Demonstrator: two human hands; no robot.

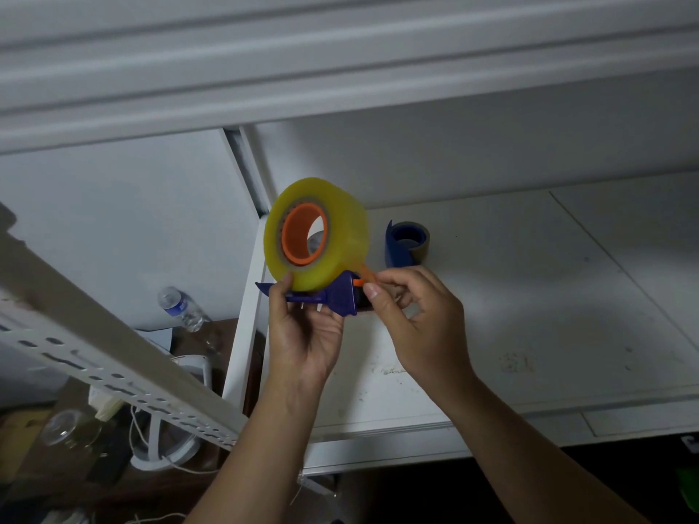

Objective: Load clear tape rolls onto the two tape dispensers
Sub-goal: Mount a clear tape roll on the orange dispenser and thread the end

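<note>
Pinching the free tape end [365, 274] between thumb and forefinger, right hand [410, 315] at about 4 o'clock from the clear tape roll [316, 230]. Gripping the blue dispenser [321, 295] from below, left hand [302, 330] with thumb pressed on the roll's lower edge at 6 o'clock. Roll seated on the orange hub [302, 234], axis pointing roughly toward the camera. Tape end running toward 4 o'clock over the dispenser's front, nearer the right hand; likely threading next. Second dispenser [406, 243] resting on the white shelf [548, 296] at 3 o'clock, apart from both hands.
</note>
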